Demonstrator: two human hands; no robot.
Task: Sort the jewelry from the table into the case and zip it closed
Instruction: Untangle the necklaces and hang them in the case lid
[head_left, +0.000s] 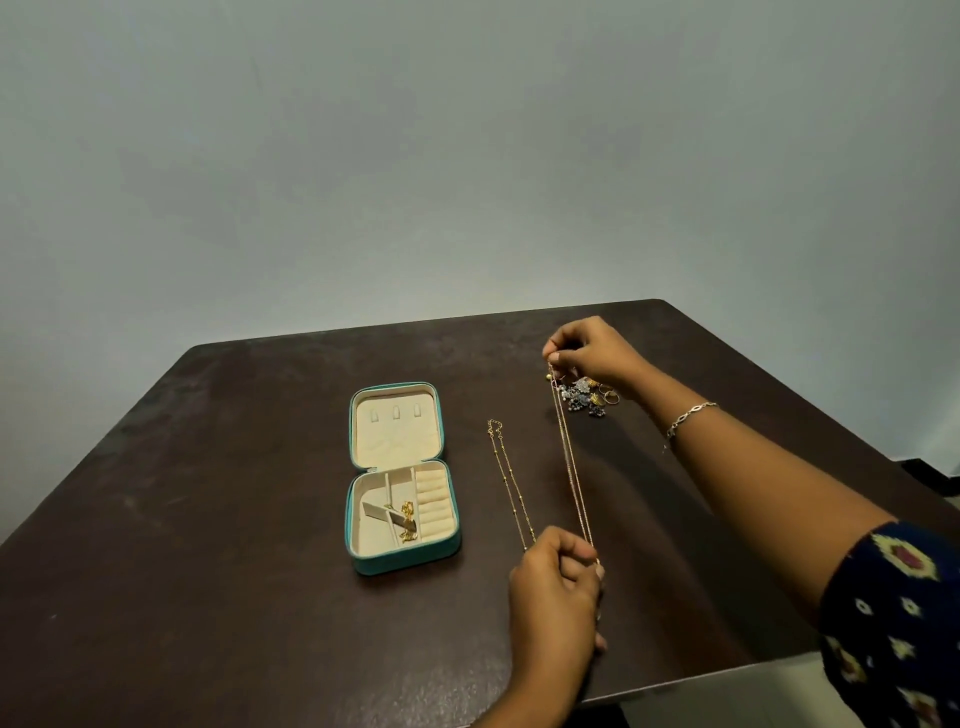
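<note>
Left hand (558, 587), lower centre, and right hand (592, 353), upper right, pinch a thin gold chain (570, 467) between them; open teal zip case (402, 564), centre-left, holds one gold piece (408, 519); beaded gold chain (512, 488) and ring pile (587, 397) await sorting

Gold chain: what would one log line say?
left hand pinches gold chain near end | right hand pinches far end | jewelry case open | beaded chain on table
</note>
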